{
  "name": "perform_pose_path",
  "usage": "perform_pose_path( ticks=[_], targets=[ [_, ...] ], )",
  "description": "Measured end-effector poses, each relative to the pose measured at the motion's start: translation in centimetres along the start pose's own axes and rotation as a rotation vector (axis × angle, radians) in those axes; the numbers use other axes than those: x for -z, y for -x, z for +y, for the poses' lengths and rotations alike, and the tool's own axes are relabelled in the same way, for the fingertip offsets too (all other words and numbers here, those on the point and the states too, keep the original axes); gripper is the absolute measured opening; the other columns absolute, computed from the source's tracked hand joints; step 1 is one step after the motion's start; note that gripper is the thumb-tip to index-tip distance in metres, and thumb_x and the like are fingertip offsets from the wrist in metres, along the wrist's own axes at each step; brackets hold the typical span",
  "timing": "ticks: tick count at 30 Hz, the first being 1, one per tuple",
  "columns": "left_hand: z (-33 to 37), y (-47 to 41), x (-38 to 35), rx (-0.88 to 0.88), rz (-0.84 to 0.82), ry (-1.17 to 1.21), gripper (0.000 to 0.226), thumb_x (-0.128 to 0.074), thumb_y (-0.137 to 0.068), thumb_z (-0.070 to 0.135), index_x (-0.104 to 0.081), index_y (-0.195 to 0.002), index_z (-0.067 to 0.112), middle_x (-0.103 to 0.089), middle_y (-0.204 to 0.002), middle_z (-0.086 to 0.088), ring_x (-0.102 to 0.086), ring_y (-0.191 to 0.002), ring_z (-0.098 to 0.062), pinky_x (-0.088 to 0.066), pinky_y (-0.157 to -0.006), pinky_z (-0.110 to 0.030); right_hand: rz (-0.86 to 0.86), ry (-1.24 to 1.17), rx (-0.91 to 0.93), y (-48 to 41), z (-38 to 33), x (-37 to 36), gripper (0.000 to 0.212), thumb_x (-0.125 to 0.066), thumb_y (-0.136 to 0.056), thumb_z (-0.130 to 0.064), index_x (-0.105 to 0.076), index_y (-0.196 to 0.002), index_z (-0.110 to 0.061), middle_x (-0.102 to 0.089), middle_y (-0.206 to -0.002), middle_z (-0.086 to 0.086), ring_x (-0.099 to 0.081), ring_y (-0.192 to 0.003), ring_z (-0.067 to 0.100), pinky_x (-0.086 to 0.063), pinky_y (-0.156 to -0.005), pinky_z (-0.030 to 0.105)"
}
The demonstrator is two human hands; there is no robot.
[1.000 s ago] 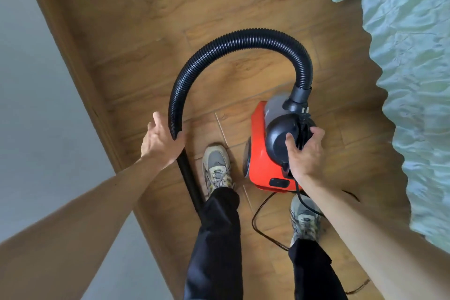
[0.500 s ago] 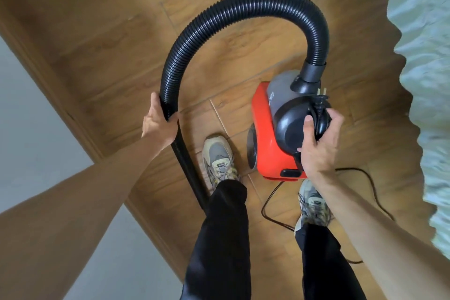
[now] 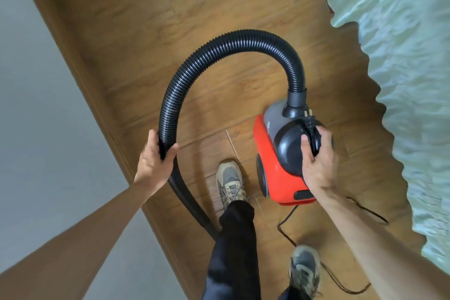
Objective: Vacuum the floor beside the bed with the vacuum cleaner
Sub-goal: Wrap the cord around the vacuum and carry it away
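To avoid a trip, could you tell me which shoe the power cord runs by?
The right shoe, the rear one: the black cord loops right past it, while the left shoe stands further forward, away from it.

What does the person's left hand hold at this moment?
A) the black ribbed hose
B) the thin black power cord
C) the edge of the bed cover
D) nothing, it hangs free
A: the fingers of the left hand curl round the black ribbed hose near its lower end, while the right hand grips the top of the red vacuum cleaner.
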State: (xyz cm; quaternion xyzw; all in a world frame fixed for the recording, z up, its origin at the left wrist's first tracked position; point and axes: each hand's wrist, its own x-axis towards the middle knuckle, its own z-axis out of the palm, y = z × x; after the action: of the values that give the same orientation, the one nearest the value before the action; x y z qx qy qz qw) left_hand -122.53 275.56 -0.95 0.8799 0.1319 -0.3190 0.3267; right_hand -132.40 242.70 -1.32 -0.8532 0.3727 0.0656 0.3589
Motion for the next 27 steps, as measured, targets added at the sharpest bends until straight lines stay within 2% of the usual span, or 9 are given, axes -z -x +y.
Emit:
perform_pose_path(
  ticks=[4, 7, 11, 14, 17, 20, 22, 24, 27],
  targets=[
    [3.9, 2.9, 4.2, -0.081, 0.028, 0.019, 0.025, -0.059, -0.096, 0.029, -0.038, -0.105, 0.020, -0.058, -0.082, -0.012, -0.059, -0.074, -0.032, -0.054, -0.065, -0.048, -0.007, 0.015, 0.028, -1.0, -6.1, 5.0, 0.033, -0.049, -0.100, -0.037, -0.049, -0.129, -0.020, -0.068, -0.101, 0.001, -0.065, -0.089, 0.029, -0.044, -0.074, 0.029],
    [8.6, 5.2, 8.7, -0.114, 0.067, 0.034, 0.026, -0.062, -0.095, 0.031, -0.042, -0.110, 0.022, -0.061, -0.080, -0.004, -0.062, -0.073, -0.026, -0.055, -0.066, -0.041, -0.029, 0.062, 0.073, -1.6, -12.6, 10.1, 0.034, -0.044, -0.099, -0.047, -0.046, -0.127, -0.029, -0.070, -0.104, 0.006, -0.066, -0.094, 0.033, -0.053, -0.076, 0.040],
    [17.1, 7.3, 15.7, -0.180, 0.159, 0.038, 0.029, -0.063, -0.092, 0.037, -0.044, -0.104, 0.019, -0.061, -0.073, -0.003, -0.061, -0.067, -0.024, -0.054, -0.066, -0.040, 0.039, -0.024, 0.149, -3.2, -22.3, 17.6, 0.035, -0.046, -0.098, -0.044, -0.047, -0.126, -0.022, -0.067, -0.105, 0.007, -0.064, -0.097, 0.032, -0.051, -0.078, 0.039],
    [24.5, 8.4, 21.7, -0.228, 0.223, 0.062, 0.032, -0.062, -0.092, 0.042, -0.044, -0.109, 0.021, -0.064, -0.076, 0.001, -0.064, -0.068, -0.019, -0.055, -0.068, -0.036, 0.098, -0.094, 0.216, -4.5, -29.5, 23.3, 0.032, -0.047, -0.099, -0.041, -0.046, -0.122, -0.020, -0.064, -0.101, 0.005, -0.061, -0.093, 0.030, -0.049, -0.079, 0.039],
    [32.3, 9.3, 27.4, -0.304, 0.269, 0.107, 0.032, -0.063, -0.093, 0.041, -0.047, -0.109, 0.019, -0.065, -0.077, 0.000, -0.065, -0.070, -0.018, -0.056, -0.069, -0.036, 0.181, -0.154, 0.285, -5.5, -36.3, 29.6, 0.029, -0.048, -0.099, -0.039, -0.046, -0.118, -0.017, -0.064, -0.094, 0.007, -0.061, -0.084, 0.030, -0.047, -0.072, 0.037],
    [40.3, 10.5, 32.6, -0.364, 0.324, 0.139, 0.033, -0.063, -0.092, 0.042, -0.050, -0.116, 0.023, -0.069, -0.087, 0.003, -0.067, -0.075, -0.016, -0.056, -0.075, -0.034, 0.256, -0.197, 0.344, -6.9, -43.2, 36.4, 0.029, -0.049, -0.099, -0.037, -0.045, -0.118, -0.015, -0.063, -0.089, 0.009, -0.056, -0.077, 0.030, -0.040, -0.066, 0.033],
    [45.5, 11.7, 35.7, -0.405, 0.361, 0.156, 0.037, -0.063, -0.093, 0.042, -0.049, -0.123, 0.026, -0.070, -0.092, 0.003, -0.067, -0.076, -0.016, -0.055, -0.075, -0.031, 0.294, -0.210, 0.371, -8.0, -47.6, 41.0, 0.031, -0.049, -0.099, -0.038, -0.046, -0.119, -0.014, -0.059, -0.089, 0.008, -0.054, -0.077, 0.030, -0.042, -0.068, 0.036],
    [50.5, 13.2, 38.4, -0.444, 0.390, 0.149, 0.042, -0.062, -0.094, 0.043, -0.045, -0.128, 0.025, -0.070, -0.086, 0.000, -0.068, -0.070, -0.015, -0.054, -0.070, -0.029, 0.325, -0.228, 0.397, -9.5, -51.5, 45.3, 0.030, -0.049, -0.099, -0.040, -0.046, -0.116, -0.015, -0.058, -0.090, 0.006, -0.059, -0.082, 0.034, -0.049, -0.073, 0.041],
    [56.7, 15.3, 41.7, -0.467, 0.424, 0.181, 0.049, -0.061, -0.094, 0.045, -0.042, -0.134, 0.024, -0.070, -0.088, -0.006, -0.070, -0.072, -0.020, -0.057, -0.068, -0.033, 0.336, -0.261, 0.468, -11.1, -56.5, 51.1, 0.028, -0.049, -0.099, -0.040, -0.044, -0.112, -0.015, -0.056, -0.084, 0.004, -0.060, -0.085, 0.037, -0.052, -0.075, 0.046]
  ],
)
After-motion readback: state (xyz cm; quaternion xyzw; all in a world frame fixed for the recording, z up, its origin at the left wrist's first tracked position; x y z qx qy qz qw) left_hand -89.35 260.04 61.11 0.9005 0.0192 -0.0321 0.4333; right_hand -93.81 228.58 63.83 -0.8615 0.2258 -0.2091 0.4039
